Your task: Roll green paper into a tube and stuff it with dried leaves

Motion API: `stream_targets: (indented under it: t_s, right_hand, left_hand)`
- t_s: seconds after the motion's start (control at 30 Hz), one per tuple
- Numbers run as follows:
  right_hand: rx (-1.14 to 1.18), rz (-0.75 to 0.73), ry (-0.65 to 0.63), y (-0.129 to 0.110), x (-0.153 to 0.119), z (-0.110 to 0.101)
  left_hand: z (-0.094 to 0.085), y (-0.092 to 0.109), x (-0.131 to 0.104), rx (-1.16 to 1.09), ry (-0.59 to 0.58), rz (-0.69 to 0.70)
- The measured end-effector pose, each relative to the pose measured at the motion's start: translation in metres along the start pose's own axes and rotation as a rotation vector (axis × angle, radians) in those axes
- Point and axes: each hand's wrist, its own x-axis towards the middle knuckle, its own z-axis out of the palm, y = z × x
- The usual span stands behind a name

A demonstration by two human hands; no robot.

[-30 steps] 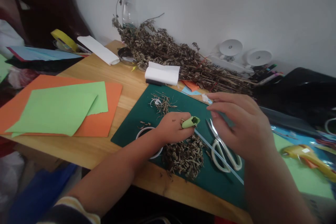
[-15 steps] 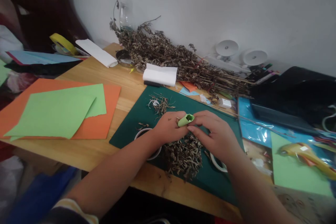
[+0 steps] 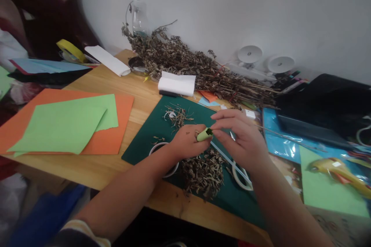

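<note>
My left hand (image 3: 189, 141) is wrapped round a small rolled green paper tube (image 3: 204, 134), its mouth facing right. Dark bits, like dried leaf, show inside the mouth. At that rim, the thumb and forefinger of my right hand (image 3: 242, 137) come together in a pinch; what is between them is too small to make out. The other right fingers are raised. Below both hands, a heap of dried leaves (image 3: 203, 175) lies on a green cutting mat (image 3: 150, 131). Beside the heap are a white-rimmed round container (image 3: 152, 148) and a white ring (image 3: 240, 181), partly covered by my right arm.
Green paper (image 3: 66, 123) lies over orange paper (image 3: 124, 123) at left. Bundled dried plants (image 3: 179, 56) line the wall, behind a white paper roll (image 3: 177, 84). A pale strip (image 3: 228, 160) crosses the mat. A yellow glue gun (image 3: 336, 168) lies at right.
My right hand has shifted slightly up and right, its fingers more raised, with thumb and forefinger still at the tube's mouth. The pale strip now shows beneath it. My left hand keeps its hold.
</note>
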Motion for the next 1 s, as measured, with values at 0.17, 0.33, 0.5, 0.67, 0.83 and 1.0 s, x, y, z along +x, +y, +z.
stream_targets:
  t_s: [0.17,0.33,0.5,0.67,0.83,1.0]
  right_hand:
    - [0.024,-0.054,-0.031,0.001,0.004,-0.003]
    - [0.123,-0.011,0.013,0.003,0.003,-0.007]
    - [0.197,0.065,0.04,0.011,0.0,-0.007]
    - [0.162,0.069,-0.046,0.014,-0.002,-0.005]
    - [0.141,0.04,-0.014,0.009,0.001,-0.005]
    - [0.05,-0.036,-0.062,0.005,0.005,-0.007]
  left_hand:
    - [0.0,0.001,0.001,-0.001,0.011,0.047]
    - [-0.001,0.002,0.0,-0.021,0.014,0.022]
    - [-0.002,0.003,0.0,-0.01,0.025,0.006]
    - [0.0,0.002,0.001,-0.007,0.028,0.011]
    - [0.0,0.001,0.0,-0.013,0.024,0.009]
    - [0.001,0.0,0.001,-0.031,0.007,0.034]
